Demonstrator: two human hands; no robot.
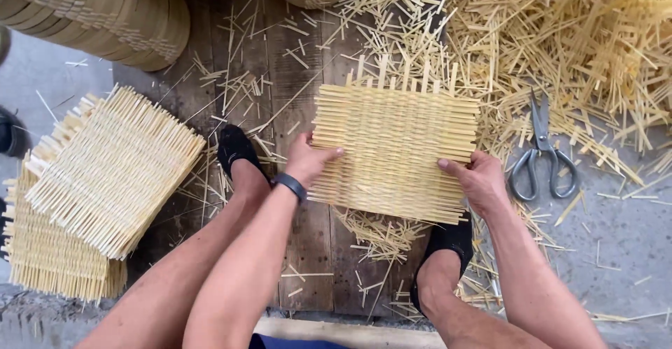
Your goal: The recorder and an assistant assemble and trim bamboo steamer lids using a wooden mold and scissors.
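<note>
- A stack of woven mats (98,188) lies at nine o'clock, on the floor's edge.
- The left hand (308,158) pinches the left edge of the woven bamboo mat (395,149), thumb on top.
- That mat sits at centre over the wooden planks (308,251); it looks light, springy, with loose strip ends, so best gripped at opposite edges.
- The right hand (479,181) clasps its lower-right corner.
- Scissors (542,153) lie at three o'clock.

Bare grey floor (616,251) lies open at the near right, beyond the scissors (542,156). The far right is blocked by a heap of bamboo splints (560,34). At left, stacked woven mats (105,174) stand in the way; rolled coils (105,13) close the far side.
</note>
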